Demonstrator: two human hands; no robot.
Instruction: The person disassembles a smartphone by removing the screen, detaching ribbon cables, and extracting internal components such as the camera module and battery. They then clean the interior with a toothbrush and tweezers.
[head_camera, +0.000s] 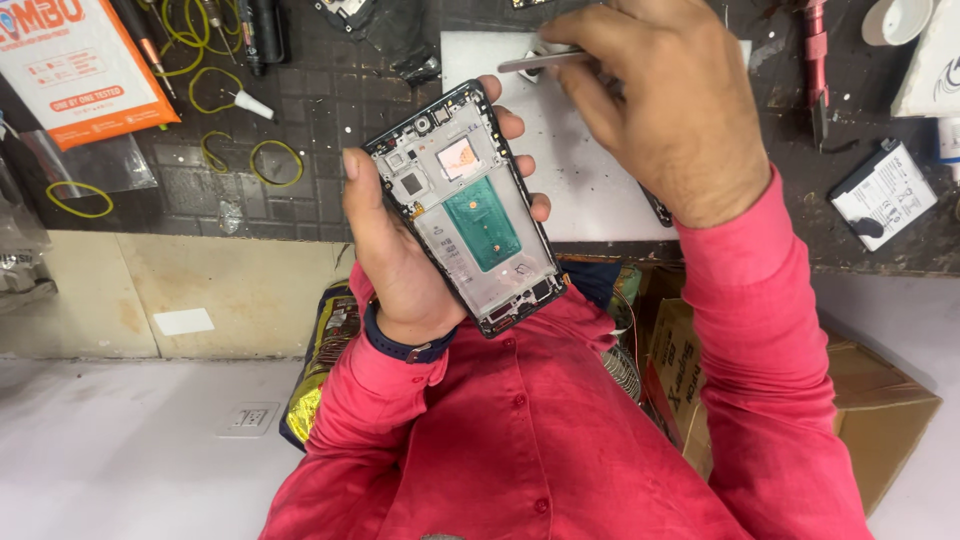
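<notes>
Left hand (400, 255): wrapped around an opened phone frame (468, 205), thumb along its 9 o'clock edge, fingertips curling over the 3 o'clock edge; a dark band sits on the wrist.
Phone frame: held tilted in the air over the table's near edge, back side up, showing a grey inner plate, a green patch at its middle and a small orange square toward 12 o'clock.
Right hand (665, 105): at 1 o'clock from the frame, fingers pressed together, pinching metal tweezers (540, 62).
Tweezers: lying nearly level, tips pointing toward 9 o'clock, just above the frame's top end; whether they touch it I cannot tell.
White mat (580, 190): flat on the dark table (320, 110), beneath both hands.
Yellow rubber bands (276, 162): scattered at 10 o'clock.
Orange package (75, 65): far 10 o'clock corner.
Battery (885, 195): white-labelled, at 3 o'clock.
Cardboard box (860, 410): at 5 o'clock, below the table.
</notes>
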